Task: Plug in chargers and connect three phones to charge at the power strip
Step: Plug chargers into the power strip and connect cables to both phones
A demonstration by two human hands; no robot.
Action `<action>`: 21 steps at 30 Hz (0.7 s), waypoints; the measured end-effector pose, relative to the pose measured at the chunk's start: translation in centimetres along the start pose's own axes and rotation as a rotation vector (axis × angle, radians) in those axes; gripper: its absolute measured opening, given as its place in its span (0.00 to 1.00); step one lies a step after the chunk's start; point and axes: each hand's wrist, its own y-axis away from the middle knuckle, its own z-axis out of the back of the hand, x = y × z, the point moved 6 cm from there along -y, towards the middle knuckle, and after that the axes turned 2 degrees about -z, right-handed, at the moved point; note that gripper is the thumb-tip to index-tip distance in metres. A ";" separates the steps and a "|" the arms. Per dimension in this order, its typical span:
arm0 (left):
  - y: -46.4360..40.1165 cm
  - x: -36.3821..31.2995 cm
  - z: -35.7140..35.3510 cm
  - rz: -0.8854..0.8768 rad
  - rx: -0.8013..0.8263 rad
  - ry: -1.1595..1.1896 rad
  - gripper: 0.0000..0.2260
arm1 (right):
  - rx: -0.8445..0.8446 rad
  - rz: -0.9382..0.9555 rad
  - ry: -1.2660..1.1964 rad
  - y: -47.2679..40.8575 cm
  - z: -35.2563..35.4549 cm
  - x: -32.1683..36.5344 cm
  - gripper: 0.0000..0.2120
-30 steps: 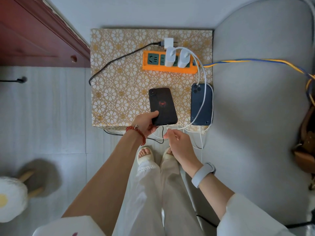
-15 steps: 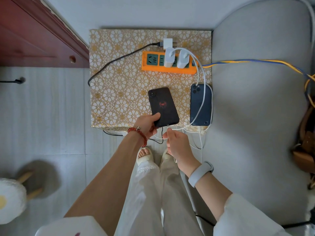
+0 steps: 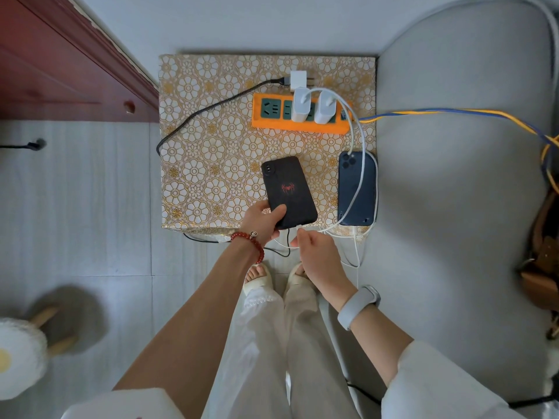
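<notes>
An orange power strip (image 3: 269, 122) lies at the back of the patterned table (image 3: 211, 176), with two white chargers (image 3: 313, 108) plugged in. A third white charger (image 3: 298, 79) with a black cable lies loose behind the strip. A black phone (image 3: 287, 189) with a red spider mark lies face down near the front edge; my left hand (image 3: 261, 220) grips its lower left corner. My right hand (image 3: 313, 252) pinches a white cable's plug (image 3: 300, 228) at the phone's bottom edge. A blue phone (image 3: 357, 189) lies face down to the right, a white cable at its bottom.
A grey sofa (image 3: 453, 207) borders the table's right side, with a blue and yellow cord (image 3: 453, 111) across it. A red wooden cabinet (image 3: 60, 71) stands at the back left. A white stool (image 3: 21, 358) is at the lower left. Loose cables hang below the table's front edge.
My left hand has turned the black phone slightly, its bottom edge now at the table's front edge. My right hand has brought the white plug up to the phone's bottom.
</notes>
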 end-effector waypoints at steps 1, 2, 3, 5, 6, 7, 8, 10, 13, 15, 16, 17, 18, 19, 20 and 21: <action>0.0 0.1 0.0 -0.011 -0.013 -0.014 0.11 | 0.007 -0.040 -0.051 -0.1 -0.2 -0.3 0.16; 0.0 0.1 0.0 -0.016 -0.018 -0.022 0.11 | 0.013 -0.075 -0.103 -0.2 -0.4 -0.5 0.17; 0.1 0.1 0.0 -0.019 -0.015 -0.023 0.11 | 0.017 -0.100 -0.141 -0.2 -0.6 -0.7 0.18; 0.2 0.1 -0.1 -0.021 -0.005 -0.010 0.09 | 0.012 -0.119 -0.161 -0.2 -0.9 -0.9 0.18; 0.2 0.2 -0.1 -0.020 -0.003 0.006 0.08 | 0.002 -0.120 -0.156 -0.1 -1.0 -0.8 0.18; 0.2 0.2 -0.1 -0.017 -0.001 0.024 0.07 | -0.014 -0.118 -0.148 -0.1 -1.0 -0.7 0.18; 0.2 0.3 -0.2 -0.013 0.001 0.039 0.07 | -0.030 -0.114 -0.139 0.0 -1.0 -0.5 0.18; 0.1 0.5 -0.1 -0.003 0.007 0.058 0.09 | -0.058 -0.099 -0.112 -0.1 -1.0 -0.2 0.18; 0.1 0.5 0.2 0.003 0.020 0.041 0.10 | -0.065 -0.059 -0.073 -0.2 -1.1 0.0 0.19; 0.1 0.3 0.3 -0.007 0.035 0.006 0.11 | -0.048 -0.064 -0.060 0.0 -1.4 -0.4 0.18; 0.1 0.3 0.3 -0.022 0.044 -0.024 0.11 | -0.042 -0.081 -0.067 0.1 -1.5 -0.7 0.17; 0.1 0.2 0.1 -0.039 0.052 -0.060 0.11 | -0.039 -0.105 -0.083 0.1 -1.6 -1.1 0.16; 0.1 0.2 -0.1 -0.053 0.053 -0.093 0.11 | -0.042 -0.130 -0.100 0.1 -1.6 -1.5 0.16; 0.1 0.3 -0.3 -0.060 0.051 -0.118 0.11 | -0.046 -0.149 -0.118 0.0 -1.6 -1.9 0.16; 0.1 0.4 -0.5 -0.057 0.045 -0.131 0.12 | -0.048 -0.164 -0.131 -0.1 -1.4 -2.2 0.16; 0.0 0.6 -0.7 -0.046 0.039 -0.134 0.13 | -0.048 -0.177 -0.139 -0.2 -1.3 -2.4 0.16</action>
